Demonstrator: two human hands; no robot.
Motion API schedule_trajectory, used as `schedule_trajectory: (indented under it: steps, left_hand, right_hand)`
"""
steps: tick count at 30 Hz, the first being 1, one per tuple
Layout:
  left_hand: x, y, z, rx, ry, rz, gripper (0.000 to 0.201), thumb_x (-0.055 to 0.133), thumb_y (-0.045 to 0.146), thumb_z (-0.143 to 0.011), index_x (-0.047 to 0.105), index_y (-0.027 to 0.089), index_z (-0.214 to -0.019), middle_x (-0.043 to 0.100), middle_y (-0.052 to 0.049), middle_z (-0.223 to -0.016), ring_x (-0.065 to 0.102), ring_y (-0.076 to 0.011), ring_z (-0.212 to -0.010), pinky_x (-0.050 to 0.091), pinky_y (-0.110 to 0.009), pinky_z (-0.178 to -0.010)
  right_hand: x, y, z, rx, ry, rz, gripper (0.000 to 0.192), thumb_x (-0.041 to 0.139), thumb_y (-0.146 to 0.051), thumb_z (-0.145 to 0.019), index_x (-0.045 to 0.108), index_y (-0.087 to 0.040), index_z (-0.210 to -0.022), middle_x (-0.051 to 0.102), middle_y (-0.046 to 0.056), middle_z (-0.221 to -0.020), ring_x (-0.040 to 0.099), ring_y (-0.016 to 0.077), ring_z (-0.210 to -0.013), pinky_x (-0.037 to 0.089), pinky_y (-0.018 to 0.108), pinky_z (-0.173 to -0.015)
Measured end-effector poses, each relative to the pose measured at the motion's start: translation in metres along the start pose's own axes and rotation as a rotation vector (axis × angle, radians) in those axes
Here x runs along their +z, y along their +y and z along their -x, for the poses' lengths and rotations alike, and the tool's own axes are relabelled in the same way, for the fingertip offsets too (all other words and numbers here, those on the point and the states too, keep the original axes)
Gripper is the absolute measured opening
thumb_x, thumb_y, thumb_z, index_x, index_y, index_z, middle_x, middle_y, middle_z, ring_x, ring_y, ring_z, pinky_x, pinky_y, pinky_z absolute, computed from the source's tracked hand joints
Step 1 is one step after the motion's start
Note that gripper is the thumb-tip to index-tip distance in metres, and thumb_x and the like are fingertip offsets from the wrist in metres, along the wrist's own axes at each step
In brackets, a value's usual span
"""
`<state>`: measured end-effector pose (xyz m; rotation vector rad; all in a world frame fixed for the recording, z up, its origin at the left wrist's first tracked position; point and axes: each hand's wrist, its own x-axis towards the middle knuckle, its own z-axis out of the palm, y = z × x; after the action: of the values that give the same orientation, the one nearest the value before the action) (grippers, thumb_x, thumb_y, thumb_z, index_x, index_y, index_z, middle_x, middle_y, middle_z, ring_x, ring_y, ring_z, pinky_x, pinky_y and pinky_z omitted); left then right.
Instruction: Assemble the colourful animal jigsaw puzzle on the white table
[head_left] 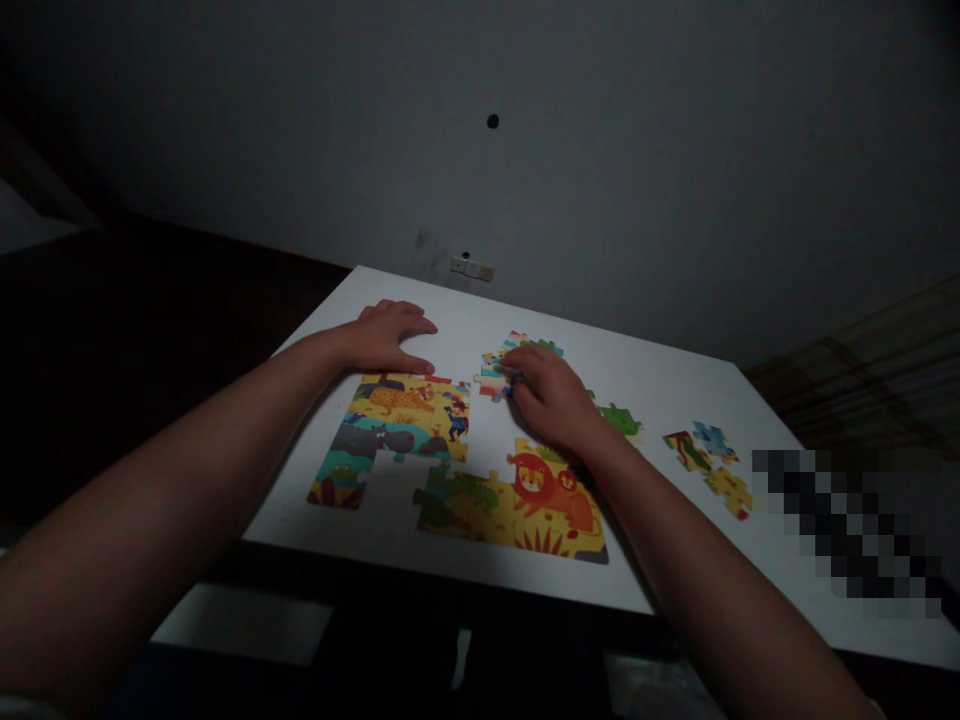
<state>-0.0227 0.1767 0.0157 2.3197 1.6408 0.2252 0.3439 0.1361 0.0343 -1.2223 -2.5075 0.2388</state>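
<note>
My left hand rests on the table with thumb and fingers spread, its thumb beside the top edge of a partly joined animal puzzle. A leopard and a hippo show on that part. My right hand is bent over several loose pieces beyond the puzzle, its fingers closed on a puzzle piece with pale blue and red stripes. The fingers partly cover this piece. Below my right hand lies the joined lion section, linked on its left to a crocodile section. A gap of bare table lies between the crocodile and hippo parts.
A green puzzle piece lies beyond my right forearm. More loose pieces lie farther right, near a pixelated dark patch. The white table stands close to a grey wall with a socket strip.
</note>
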Motion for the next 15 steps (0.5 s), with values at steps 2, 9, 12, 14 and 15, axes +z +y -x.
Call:
schedule_trajectory:
  steps: [2,9,12,14,15]
  left_hand:
    - [0.0,0.0,0.0,0.0,0.002,0.0,0.114,0.079,0.099,-0.086,0.073,0.033,-0.179,0.053,-0.016,-0.199,0.044,-0.0543,-0.18,0.033,-0.069,-0.148]
    - [-0.002,0.005,0.003,-0.017,-0.008,-0.01,0.115,0.077,0.1,-0.087,0.072,0.033,-0.18,0.05,-0.016,-0.2,0.041,-0.0532,-0.182,0.031,-0.068,-0.149]
    - [-0.002,0.006,0.003,-0.016,-0.008,-0.012,0.116,0.076,0.102,-0.086,0.071,0.035,-0.18,0.05,-0.014,-0.201,0.041,-0.0523,-0.182,0.031,-0.067,-0.149]
    - [-0.003,0.005,0.003,-0.011,-0.009,-0.011,0.116,0.077,0.101,-0.085,0.072,0.035,-0.18,0.05,-0.014,-0.201,0.042,-0.0524,-0.182,0.031,-0.067,-0.149]
    - [-0.003,0.005,0.003,-0.01,-0.009,-0.011,0.116,0.077,0.1,-0.085,0.072,0.034,-0.18,0.05,-0.015,-0.201,0.042,-0.0527,-0.182,0.031,-0.067,-0.149]
  right_hand:
    - [0.001,0.004,0.0,0.033,0.011,0.063,0.047,0.063,-0.019,-0.103,0.09,-0.031,-0.14,0.087,0.014,-0.144,0.075,0.0413,-0.142,0.06,0.062,-0.125]
    - [0.006,-0.007,-0.003,-0.002,-0.023,0.095,0.026,0.062,-0.031,-0.119,0.087,-0.026,-0.121,0.09,0.013,-0.13,0.074,0.0393,-0.133,0.059,0.056,-0.121]
    - [0.005,-0.008,-0.005,-0.012,-0.036,0.083,0.031,0.056,-0.021,-0.117,0.087,-0.026,-0.118,0.091,0.012,-0.131,0.076,0.0372,-0.132,0.06,0.054,-0.12]
    - [0.005,-0.004,-0.005,0.006,-0.023,0.092,0.033,0.059,-0.016,-0.111,0.087,-0.023,-0.125,0.09,0.014,-0.137,0.076,0.0382,-0.137,0.061,0.054,-0.121]
    - [0.005,-0.001,-0.005,0.024,-0.013,0.107,0.035,0.061,-0.015,-0.109,0.087,-0.021,-0.131,0.09,0.015,-0.14,0.075,0.0393,-0.14,0.061,0.055,-0.122]
